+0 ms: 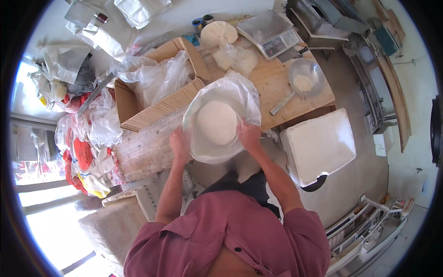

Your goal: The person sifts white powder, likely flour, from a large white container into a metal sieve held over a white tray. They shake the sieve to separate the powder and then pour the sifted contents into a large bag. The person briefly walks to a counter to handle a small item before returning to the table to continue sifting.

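Observation:
A large white plastic bag [248, 91] is held open between my two hands, over the front edge of the wooden table. White powder [217, 123] lies in it as a rounded mass, seen through the wide mouth. On the bag's left side, my left hand [180, 143] is closed round the rim. My right hand [249, 135] grips the rim on the opposite side, its fingers reaching over the edge toward the powder. How far the bag's underside rests on anything is hidden.
A cardboard box [161, 105] of clear plastic bags stands behind my left hand. Farther back on the wooden table [272, 81] are a digital scale [270, 34], a tied pale bag [218, 34] and a metal bowl [307, 76] with white powder. A white foam box [318, 145] stands at right.

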The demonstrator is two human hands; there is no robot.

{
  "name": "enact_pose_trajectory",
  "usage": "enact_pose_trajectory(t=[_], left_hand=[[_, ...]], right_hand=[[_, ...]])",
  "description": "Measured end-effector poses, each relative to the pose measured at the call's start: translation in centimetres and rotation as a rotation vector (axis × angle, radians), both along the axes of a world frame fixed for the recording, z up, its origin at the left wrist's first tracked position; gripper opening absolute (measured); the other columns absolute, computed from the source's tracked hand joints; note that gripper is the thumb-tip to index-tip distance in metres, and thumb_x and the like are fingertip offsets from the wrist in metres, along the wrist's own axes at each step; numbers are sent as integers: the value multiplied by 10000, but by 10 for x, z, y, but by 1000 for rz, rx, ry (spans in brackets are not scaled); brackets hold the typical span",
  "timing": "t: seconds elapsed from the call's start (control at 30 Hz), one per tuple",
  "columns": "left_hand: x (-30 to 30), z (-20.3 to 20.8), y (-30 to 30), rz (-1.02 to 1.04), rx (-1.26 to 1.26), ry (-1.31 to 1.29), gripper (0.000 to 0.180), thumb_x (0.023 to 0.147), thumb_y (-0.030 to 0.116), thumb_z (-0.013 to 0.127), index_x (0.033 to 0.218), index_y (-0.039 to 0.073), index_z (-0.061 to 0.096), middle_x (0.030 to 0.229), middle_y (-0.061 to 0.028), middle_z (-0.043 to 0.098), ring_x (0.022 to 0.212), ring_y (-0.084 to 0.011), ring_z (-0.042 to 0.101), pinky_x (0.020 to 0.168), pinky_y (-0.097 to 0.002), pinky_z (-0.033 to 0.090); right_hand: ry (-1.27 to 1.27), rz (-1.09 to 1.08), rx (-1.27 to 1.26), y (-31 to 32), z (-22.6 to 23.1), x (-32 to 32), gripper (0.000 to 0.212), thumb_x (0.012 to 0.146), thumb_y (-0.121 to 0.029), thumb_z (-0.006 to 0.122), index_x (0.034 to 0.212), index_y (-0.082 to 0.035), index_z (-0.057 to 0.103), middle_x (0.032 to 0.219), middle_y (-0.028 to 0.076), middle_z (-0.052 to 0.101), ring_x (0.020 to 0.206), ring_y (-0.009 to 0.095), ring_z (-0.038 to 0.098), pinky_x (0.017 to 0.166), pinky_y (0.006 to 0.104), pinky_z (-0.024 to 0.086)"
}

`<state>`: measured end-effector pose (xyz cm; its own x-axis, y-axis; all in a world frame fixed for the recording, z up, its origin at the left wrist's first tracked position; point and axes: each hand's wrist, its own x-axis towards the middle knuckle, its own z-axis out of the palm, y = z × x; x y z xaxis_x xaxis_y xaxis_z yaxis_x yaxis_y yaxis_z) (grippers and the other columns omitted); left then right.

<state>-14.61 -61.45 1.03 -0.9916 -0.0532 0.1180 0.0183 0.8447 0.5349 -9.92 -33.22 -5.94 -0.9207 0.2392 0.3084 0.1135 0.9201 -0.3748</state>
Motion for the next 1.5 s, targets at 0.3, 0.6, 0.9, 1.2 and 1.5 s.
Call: enact_pose_trajectory(t=[0.3, 0.6, 0.9, 1.2, 1.5], left_hand=[[1, -5, -3, 20, 157, 114, 201, 810, 72, 755, 815, -35, 585, 682, -213, 593, 581, -367, 541, 580, -438, 441], [-3, -8, -13, 58, 187, 42, 201, 805, 74, 750, 789, -28, 577, 626, -143, 547, 554, -203, 474, 550, -374, 421], [2, -13, -14, 60, 205, -15, 194, 804, 95, 757, 808, -29, 607, 630, -116, 565, 562, -156, 464, 551, -358, 426], [-2, -10, -9, 89, 306, 52, 203, 808, 93, 748, 785, -35, 592, 611, -114, 546, 544, -165, 467, 534, -362, 410], [2, -10, -9, 61, 273, 57, 248, 812, 114, 732, 751, -34, 542, 597, -170, 515, 514, -272, 457, 535, -423, 398]], right_hand=[[21, 32, -64, 4, -10, -6, 262, 914, -253, 624, 1049, -46, 708, 570, 155, 617, 531, 318, 650, 506, 447, 508], [42, -13, -72, 6, -18, -7, 268, 918, -231, 615, 1077, -39, 714, 605, 158, 644, 560, 350, 661, 524, 461, 519], [-28, 49, -103, 0, 2, 4, 304, 934, -243, 605, 1111, -20, 710, 643, 194, 656, 586, 370, 663, 580, 487, 531], [60, -10, -74, 8, -13, -4, 326, 910, -246, 615, 1129, -23, 706, 589, 137, 635, 546, 337, 652, 560, 470, 526], [-70, 13, 8, 4, -5, 1, 303, 917, -261, 614, 1118, -53, 704, 608, 146, 637, 554, 326, 659, 526, 466, 517]])
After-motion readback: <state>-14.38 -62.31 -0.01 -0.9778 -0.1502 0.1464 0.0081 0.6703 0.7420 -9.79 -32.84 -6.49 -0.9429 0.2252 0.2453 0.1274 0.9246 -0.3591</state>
